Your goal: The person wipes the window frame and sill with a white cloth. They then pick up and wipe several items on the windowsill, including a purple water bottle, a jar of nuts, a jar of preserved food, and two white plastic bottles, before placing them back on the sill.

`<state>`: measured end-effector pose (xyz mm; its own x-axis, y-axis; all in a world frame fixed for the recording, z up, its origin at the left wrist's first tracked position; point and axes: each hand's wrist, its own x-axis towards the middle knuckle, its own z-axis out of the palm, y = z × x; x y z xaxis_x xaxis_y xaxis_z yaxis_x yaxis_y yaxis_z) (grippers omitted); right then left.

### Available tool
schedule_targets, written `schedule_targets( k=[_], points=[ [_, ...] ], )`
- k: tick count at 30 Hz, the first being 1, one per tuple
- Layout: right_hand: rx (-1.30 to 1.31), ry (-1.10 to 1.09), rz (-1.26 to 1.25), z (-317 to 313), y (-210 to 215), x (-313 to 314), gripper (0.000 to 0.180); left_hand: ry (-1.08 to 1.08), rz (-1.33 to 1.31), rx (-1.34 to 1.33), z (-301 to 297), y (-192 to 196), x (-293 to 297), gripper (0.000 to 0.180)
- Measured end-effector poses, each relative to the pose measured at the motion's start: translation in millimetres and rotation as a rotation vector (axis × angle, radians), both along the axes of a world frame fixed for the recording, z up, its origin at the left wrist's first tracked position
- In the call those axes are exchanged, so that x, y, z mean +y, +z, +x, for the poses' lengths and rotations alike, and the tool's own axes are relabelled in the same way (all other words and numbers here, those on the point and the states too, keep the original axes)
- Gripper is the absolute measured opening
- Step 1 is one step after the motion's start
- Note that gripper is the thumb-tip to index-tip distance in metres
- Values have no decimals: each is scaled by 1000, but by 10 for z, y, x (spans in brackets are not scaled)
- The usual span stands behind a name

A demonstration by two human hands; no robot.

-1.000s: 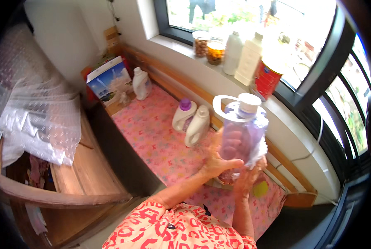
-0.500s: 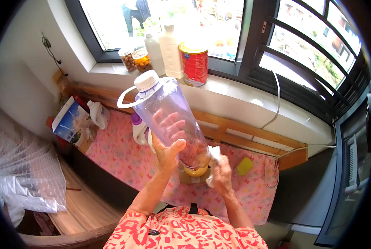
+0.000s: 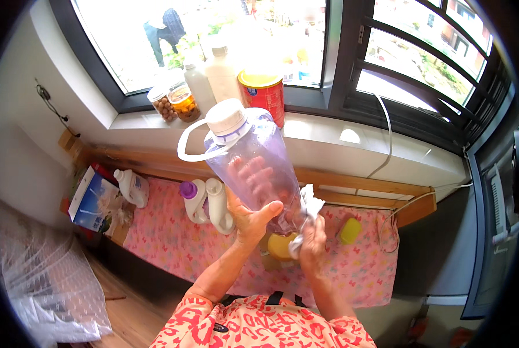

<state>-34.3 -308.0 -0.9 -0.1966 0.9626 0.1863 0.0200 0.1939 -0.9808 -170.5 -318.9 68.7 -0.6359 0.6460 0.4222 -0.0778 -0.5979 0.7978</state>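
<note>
A large, clear purple plastic bottle [image 3: 271,148] is held tilted over the table, its white screw cap [image 3: 226,118] and loop handle pointing up and left. My left hand [image 3: 249,217] is wrapped around its near side, the fingers showing through the plastic from behind. In my right hand [image 3: 313,243] is a crumpled white cloth or tissue [image 3: 311,204], pressed against the bottle's lower right end. Partly hidden beneath that end, a round yellow thing [image 3: 280,248] sits by a piece of cardboard.
A pink patterned cloth [image 3: 167,243] covers the table. White jugs [image 3: 219,209] stand left of the bottle, and a yellow-green block [image 3: 350,230] lies right. Jars, bottles and a red can [image 3: 266,103] line the windowsill. A white cable [image 3: 387,133] hangs at the right.
The bottle and both hands have shifted slightly right, and the bottle's cap end appears larger and closer. The view has turned, uncovering more of the white jugs. Both holds are unchanged.
</note>
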Motion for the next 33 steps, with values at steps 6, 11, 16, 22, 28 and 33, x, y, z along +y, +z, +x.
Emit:
schedule_targets(
  k=[6,11,16,22,28,33],
  points=[
    [-142,59,315,-235,76,-263,27,-53,10,71,-539,11,107,107],
    [-515,-216,531,-729,389,-199,61,-79,15,232,-779,14,120,104],
    [-548,-253,490,-1119,271,-250,89,-61,3,238,-901,48,21,104],
    [-429,-187,406,-1261,196,-233,85,4,-54,316,-1063,-33,-75,100],
    [-396,-176,546,-1361,-9,-236,74,90,-47,385,-1196,-47,-234,103],
    [-380,216,355,-1546,84,-291,60,229,-270,460,-1597,-208,-566,101]
  ],
)
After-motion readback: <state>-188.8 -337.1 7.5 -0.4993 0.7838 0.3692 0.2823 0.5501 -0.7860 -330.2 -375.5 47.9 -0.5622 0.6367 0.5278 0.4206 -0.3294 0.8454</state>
